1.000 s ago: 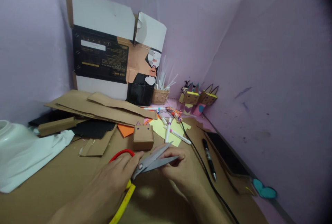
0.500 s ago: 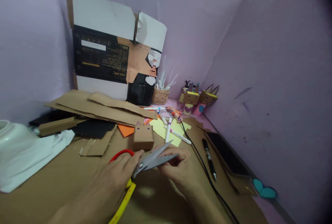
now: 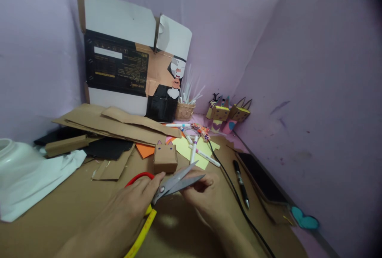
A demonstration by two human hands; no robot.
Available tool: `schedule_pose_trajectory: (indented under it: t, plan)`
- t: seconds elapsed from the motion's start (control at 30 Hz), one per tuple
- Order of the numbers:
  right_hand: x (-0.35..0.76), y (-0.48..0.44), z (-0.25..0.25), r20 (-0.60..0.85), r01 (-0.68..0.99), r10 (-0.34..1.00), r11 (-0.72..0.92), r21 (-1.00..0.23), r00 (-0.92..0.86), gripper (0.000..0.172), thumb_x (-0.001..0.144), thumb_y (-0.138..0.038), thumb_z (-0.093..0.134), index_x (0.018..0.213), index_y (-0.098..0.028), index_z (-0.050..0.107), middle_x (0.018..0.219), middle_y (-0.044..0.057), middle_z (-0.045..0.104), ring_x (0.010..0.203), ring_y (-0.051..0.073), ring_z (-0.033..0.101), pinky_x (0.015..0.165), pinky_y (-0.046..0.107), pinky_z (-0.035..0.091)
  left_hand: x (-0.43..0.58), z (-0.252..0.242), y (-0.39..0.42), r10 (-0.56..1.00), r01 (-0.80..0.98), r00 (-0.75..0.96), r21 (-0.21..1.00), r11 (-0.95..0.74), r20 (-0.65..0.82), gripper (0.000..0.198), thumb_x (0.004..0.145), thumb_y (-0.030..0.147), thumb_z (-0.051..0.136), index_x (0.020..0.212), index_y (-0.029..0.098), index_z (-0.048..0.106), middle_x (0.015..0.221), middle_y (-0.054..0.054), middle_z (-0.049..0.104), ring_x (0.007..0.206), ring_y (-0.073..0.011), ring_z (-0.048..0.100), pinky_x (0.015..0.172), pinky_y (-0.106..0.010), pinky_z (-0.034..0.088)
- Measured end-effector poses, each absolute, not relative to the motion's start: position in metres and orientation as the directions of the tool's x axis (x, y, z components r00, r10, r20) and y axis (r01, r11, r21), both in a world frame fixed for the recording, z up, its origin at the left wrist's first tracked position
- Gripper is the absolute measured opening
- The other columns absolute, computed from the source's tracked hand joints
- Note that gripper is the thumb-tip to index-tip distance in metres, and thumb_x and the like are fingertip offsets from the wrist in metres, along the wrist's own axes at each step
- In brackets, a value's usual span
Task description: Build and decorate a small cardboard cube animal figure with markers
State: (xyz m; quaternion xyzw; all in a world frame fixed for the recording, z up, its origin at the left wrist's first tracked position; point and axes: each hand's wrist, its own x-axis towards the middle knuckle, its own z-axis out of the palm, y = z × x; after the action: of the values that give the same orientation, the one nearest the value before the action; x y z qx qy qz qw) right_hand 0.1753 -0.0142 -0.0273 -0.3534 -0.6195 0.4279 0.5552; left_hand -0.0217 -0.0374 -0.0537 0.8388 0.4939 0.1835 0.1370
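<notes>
My left hand (image 3: 135, 202) grips a pair of scissors (image 3: 176, 182) with one red and one yellow handle. Its blades stand apart and point right, across the front of my right hand (image 3: 203, 190). The fingers of that hand are curled together near the blade tips. Whatever they pinch is hidden behind the blades and fingers. Just beyond the scissors sits a small cardboard box (image 3: 165, 159) with purple ears and two drawn dots.
Cardboard sheets (image 3: 119, 124) lie at the back left, before an unfolded printed carton (image 3: 119, 65). Markers (image 3: 205, 156) rest on yellow paper (image 3: 182, 146). A black cable (image 3: 231, 190) runs right of my hands, beside a pen (image 3: 241, 184) and a dark tablet-like slab (image 3: 262, 178).
</notes>
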Motion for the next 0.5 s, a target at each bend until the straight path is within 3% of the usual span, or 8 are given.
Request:
schedule_pose_trajectory:
  t: [0.27,0.37,0.5]
  plan:
    - [0.184,-0.002,-0.04,-0.007,0.101,0.988,0.009,-0.995,-0.154,0.016,0.054,-0.012,0.059,0.065,-0.014,0.071,0.059,0.003,0.067,0.053,0.015,0.056,0.053,0.024,0.043,-0.02,-0.04,-0.04,0.825,0.809,0.483,0.21,-0.549,0.292,0.07,0.068,0.003,0.041,0.136,0.018,0.038,0.106,-0.012,0.06,0.095,-0.0267,0.056,0.082,-0.04,0.048]
    - [0.19,0.003,-0.043,-0.092,0.047,0.985,-0.086,-0.995,-0.145,0.005,0.052,-0.016,0.064,0.057,-0.015,0.066,0.052,0.001,0.063,0.049,0.013,0.053,0.049,0.023,0.04,-0.021,-0.032,-0.043,0.796,0.814,0.513,0.115,-0.57,0.321,0.065,0.07,0.004,0.04,0.133,0.018,0.042,0.106,-0.013,0.06,0.091,-0.0264,0.057,0.076,-0.039,0.05]
    - [0.2,0.008,-0.042,-0.13,0.018,0.985,-0.128,-0.992,-0.115,0.009,0.05,-0.021,0.07,0.054,-0.015,0.064,0.051,0.001,0.062,0.048,0.013,0.053,0.05,0.023,0.04,-0.02,-0.029,-0.044,0.786,0.832,0.509,0.034,-0.554,0.352,0.063,0.068,0.004,0.039,0.13,0.016,0.044,0.101,-0.014,0.06,0.089,-0.0269,0.057,0.073,-0.04,0.05]
